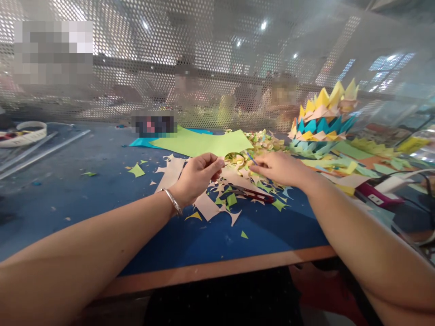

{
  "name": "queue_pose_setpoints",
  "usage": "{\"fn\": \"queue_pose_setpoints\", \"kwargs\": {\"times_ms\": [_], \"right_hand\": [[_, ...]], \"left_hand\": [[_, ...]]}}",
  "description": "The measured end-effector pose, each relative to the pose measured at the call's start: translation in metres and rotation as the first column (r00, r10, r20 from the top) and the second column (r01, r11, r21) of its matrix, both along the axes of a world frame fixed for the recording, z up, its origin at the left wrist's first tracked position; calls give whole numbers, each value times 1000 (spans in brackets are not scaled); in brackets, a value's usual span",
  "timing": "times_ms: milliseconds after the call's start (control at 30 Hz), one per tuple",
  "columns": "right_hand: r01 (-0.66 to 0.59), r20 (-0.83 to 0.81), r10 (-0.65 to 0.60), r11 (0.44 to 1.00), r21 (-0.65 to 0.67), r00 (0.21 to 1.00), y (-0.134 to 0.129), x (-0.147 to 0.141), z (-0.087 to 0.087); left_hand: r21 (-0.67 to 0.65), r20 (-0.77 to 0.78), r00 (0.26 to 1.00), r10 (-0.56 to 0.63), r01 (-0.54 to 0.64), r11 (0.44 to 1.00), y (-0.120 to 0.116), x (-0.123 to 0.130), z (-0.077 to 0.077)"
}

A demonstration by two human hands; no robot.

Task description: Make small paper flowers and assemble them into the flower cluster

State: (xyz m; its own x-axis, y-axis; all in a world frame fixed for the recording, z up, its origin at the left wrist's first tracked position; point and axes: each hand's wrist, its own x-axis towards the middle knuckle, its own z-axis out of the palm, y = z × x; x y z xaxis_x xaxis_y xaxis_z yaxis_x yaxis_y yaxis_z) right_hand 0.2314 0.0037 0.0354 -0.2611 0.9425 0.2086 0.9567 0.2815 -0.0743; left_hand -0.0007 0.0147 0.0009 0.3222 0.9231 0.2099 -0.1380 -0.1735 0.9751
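Observation:
My left hand (203, 175), with a bracelet at the wrist, is closed in a pinch of thumb and forefinger over the paper scraps. What it holds, if anything, is too small to make out. My right hand (279, 166) reaches palm down to the pile of curled paper pieces (267, 141). A thin blue stick (251, 158) sticks out from its fingertips. Between and below the hands lie dark red-handled scissors (253, 194), partly over pale pink paper offcuts (208, 206) and green scraps (231, 199).
Light green sheets (204, 142) lie on blue paper (144, 142) behind the hands. A tiered, spiky paper piece (322, 120) stands at the right. Nearby are a purple-and-white power strip (379, 194) and cables. A tape roll (34, 131) sits far left; a perforated metal screen (210, 40) closes the back.

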Motion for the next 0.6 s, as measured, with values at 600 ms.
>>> {"fn": "queue_pose_setpoints", "kwargs": {"times_ms": [600], "right_hand": [[-386, -658, 300, 922, 15, 690, -6, -30, -20]], "left_hand": [[347, -435, 901, 12, 155, 925, -3, 0, -6]]}}
